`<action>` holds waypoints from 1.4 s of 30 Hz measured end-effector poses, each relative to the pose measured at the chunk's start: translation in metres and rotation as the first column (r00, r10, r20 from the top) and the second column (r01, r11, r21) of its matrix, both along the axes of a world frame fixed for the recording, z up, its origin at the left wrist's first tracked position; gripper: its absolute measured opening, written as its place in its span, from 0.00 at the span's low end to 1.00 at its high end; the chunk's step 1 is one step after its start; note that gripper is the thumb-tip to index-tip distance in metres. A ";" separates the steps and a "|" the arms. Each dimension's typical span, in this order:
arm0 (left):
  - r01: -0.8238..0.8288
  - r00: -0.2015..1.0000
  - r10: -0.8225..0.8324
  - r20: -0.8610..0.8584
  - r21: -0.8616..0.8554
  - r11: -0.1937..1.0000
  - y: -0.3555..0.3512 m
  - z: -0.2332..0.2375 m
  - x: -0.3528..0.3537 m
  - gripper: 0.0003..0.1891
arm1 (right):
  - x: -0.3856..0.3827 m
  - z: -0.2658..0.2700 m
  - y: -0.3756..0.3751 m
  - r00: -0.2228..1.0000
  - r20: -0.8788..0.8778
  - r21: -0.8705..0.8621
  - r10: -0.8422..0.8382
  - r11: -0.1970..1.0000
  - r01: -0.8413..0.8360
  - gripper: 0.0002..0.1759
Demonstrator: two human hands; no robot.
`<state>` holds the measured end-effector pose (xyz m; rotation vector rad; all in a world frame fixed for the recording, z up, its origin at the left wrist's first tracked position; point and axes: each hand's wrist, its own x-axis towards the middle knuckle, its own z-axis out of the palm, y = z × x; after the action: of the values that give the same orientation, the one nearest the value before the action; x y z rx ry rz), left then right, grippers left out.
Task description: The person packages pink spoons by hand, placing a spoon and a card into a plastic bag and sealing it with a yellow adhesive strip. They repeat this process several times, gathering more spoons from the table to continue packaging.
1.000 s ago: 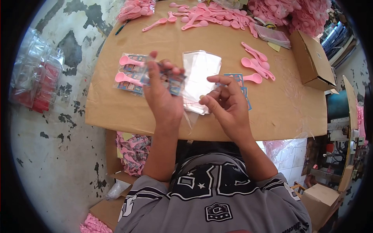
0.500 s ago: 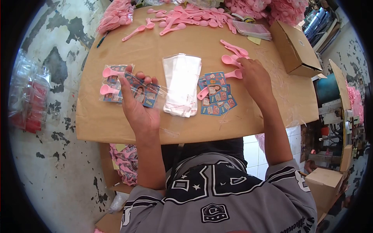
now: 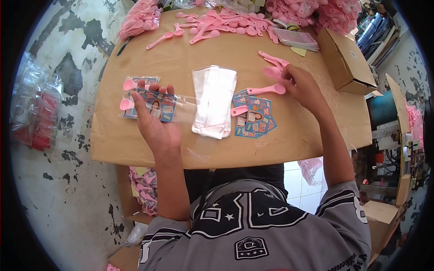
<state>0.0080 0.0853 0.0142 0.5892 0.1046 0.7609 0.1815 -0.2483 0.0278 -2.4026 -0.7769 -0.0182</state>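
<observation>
My left hand [image 3: 157, 122], palm up, grips a clear plastic bag [image 3: 184, 105] with a printed blue card [image 3: 156, 107] in it. Beneath and beyond its fingers lie more bagged cards with pink spoons [image 3: 126, 105]. My right hand [image 3: 300, 86] pinches a pink measuring spoon [image 3: 272, 72], blurred by motion; the fingers partly hide it. Just below that hand, another pink spoon [image 3: 266, 89] lies at the upper edge of the loose blue cards [image 3: 254, 117]. A spoon handle [image 3: 239, 110] rests among these cards. Between my hands is a stack of clear bags [image 3: 213, 101].
Many loose pink spoons [image 3: 217, 22] cover the table's far side, near bulging bags of spoons [image 3: 140, 20]. A cardboard box [image 3: 348, 63] stands at the right edge, beside a clear plastic case [image 3: 296, 39]. A pen [image 3: 124, 46] lies far left.
My right hand has shifted slightly right, and the spoon at its fingers has moved. The top loose card has slid lower, exposing the whole spoon above it. My left hand moved slightly left with the bag.
</observation>
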 end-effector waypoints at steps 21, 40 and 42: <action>0.157 0.987 -0.154 0.053 -0.065 0.985 -0.029 0.001 -0.001 0.27 | -0.137 0.014 0.103 0.585 -0.684 0.658 0.436 0.715 0.237 0.14; 0.441 0.892 -0.452 -0.012 -0.193 0.876 -0.052 0.001 0.002 0.20 | -0.131 0.005 0.101 0.896 0.359 0.468 0.261 0.780 -0.415 0.25; 0.457 0.884 -0.468 -0.005 -0.212 0.864 -0.043 0.002 0.003 0.20 | -0.125 0.011 0.088 0.863 0.332 0.519 0.381 0.691 -0.504 0.20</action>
<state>0.0110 0.0420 0.0161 0.4137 0.0868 0.2583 0.0565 -0.1602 0.0391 -1.5820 -1.2302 -0.2716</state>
